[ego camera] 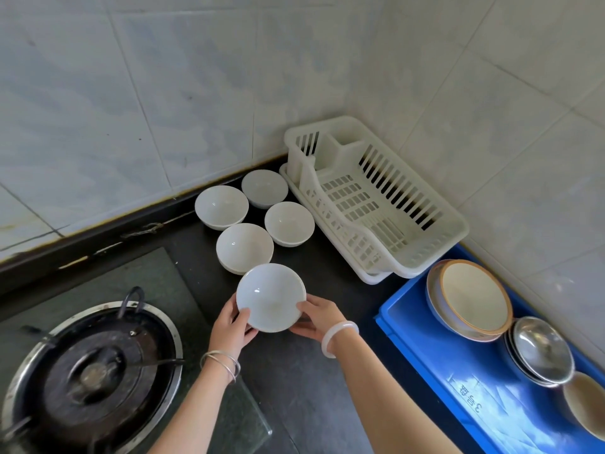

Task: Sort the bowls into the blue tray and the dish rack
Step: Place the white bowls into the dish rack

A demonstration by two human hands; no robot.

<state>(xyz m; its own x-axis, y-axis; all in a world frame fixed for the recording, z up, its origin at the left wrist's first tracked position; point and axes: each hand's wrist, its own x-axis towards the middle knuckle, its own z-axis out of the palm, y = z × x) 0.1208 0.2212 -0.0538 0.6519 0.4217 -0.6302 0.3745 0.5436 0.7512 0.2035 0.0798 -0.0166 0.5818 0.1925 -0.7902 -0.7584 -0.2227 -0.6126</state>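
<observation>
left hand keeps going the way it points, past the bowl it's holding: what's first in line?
Probably the nearest white bowl on the counter, just beyond the held bowl that the left hand and right hand grip. Depth is unclear.

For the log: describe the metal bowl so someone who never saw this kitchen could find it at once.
Start at the blue tray in the counter's right corner, just in front of the white dish rack. Three bowl groups line its wall side; the metal bowl sits in the middle, between the orange-rimmed bowls and a cream bowl. It alone is shiny and mirror-like.
</observation>
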